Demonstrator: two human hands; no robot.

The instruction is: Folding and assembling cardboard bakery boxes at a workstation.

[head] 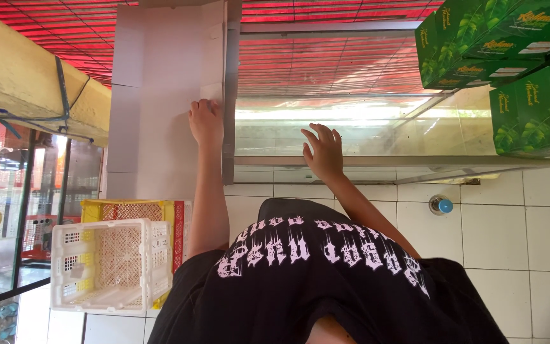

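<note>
My left hand [206, 121] has its fingers curled on the edge of a tall white cardboard sheet [160, 95], which stands against the metal corner post [229, 102] of a glass display case [351, 127]. My right hand [323, 151] is spread, fingers apart, against the front of the glass case just above its lower metal frame, and it holds nothing. My black shirt with white lettering [326, 280] fills the lower middle of the view.
Green printed cartons [510, 57] are stacked on the case at the right. A white plastic crate [112, 264] sits in front of a yellow one [128, 209] at lower left. A blue-capped bottle [441, 205] lies on the white tiles [517, 255]. A pale wooden beam [27, 83] crosses the upper left.
</note>
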